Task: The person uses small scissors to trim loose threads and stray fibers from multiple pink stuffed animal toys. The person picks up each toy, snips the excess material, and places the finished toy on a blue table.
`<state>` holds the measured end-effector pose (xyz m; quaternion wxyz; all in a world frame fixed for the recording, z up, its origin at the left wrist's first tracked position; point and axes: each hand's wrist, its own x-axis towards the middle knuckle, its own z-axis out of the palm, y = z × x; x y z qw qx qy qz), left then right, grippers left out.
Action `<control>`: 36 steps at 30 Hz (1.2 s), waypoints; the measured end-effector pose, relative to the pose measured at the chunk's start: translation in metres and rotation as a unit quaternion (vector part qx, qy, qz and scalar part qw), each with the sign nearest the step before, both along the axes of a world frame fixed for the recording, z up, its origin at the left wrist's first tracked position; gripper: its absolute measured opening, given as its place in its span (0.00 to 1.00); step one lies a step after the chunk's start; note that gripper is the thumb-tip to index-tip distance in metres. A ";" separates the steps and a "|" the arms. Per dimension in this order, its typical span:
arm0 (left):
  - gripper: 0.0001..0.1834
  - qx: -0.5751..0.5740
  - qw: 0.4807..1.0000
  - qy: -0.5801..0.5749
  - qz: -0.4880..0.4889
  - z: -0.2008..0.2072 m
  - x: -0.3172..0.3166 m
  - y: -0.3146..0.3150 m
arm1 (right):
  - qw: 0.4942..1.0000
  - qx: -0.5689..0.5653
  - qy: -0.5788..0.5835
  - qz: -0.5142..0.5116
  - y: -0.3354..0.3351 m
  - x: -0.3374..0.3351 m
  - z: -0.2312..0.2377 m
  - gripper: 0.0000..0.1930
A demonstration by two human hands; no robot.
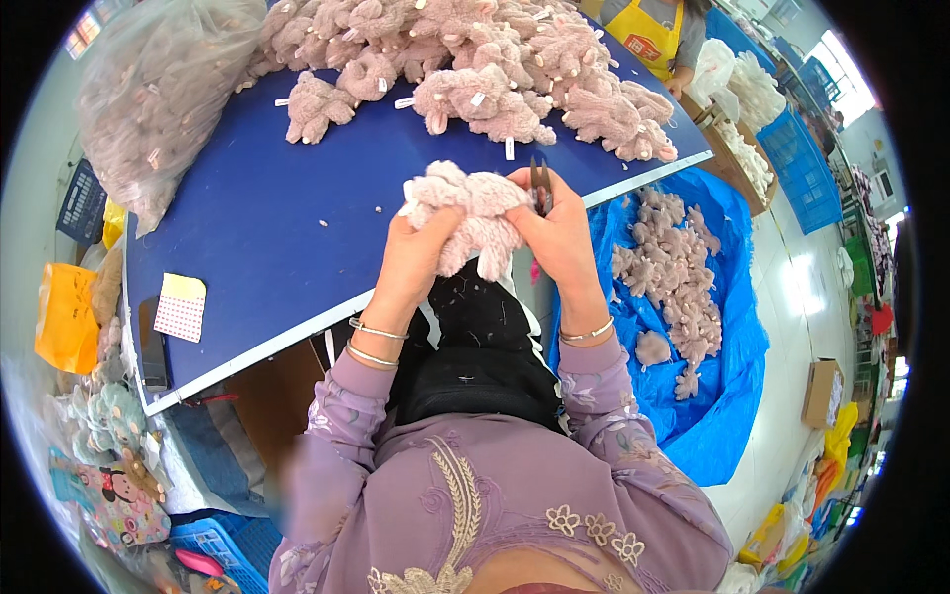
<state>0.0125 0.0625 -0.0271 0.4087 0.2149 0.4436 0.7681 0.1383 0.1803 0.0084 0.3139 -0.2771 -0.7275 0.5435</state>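
Observation:
A small pale-pink plush toy (479, 210) is held up in front of me, just off the near edge of the blue table. My left hand (420, 249) is closed on its left side, thumb pressed into the fluffy fabric. Its other side is pinched by my right hand (560, 236), which also keeps a pair of dark metal thread snips (540, 184) in the fingers, blades pointing away from me. Past the toy, a large heap of similar pink plush toys (475, 59), several with white tags, lies on the table.
The blue table (267, 228) carries a clear bag of plush toys (163, 89), a dotted card (181, 305) and a dark phone-like object (152, 342). Right of me a blue plastic liner (727, 346) holds more plush toys. Beyond it, a person in a yellow apron (643, 35) stands near a cardboard box (727, 163).

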 end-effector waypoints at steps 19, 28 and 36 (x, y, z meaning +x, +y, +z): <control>0.10 0.028 0.997 -0.056 0.051 -0.011 0.015 0.008 | 0.989 0.025 0.121 -0.084 0.015 0.011 -0.005 0.06; 0.22 0.037 0.972 -0.222 -0.074 -0.016 0.014 0.011 | 0.988 0.014 0.094 0.125 0.009 0.047 0.012 0.25; 0.26 -0.097 0.984 -0.034 -0.148 -0.013 0.019 0.008 | 0.989 -0.101 0.104 -0.030 0.028 0.035 -0.008 0.03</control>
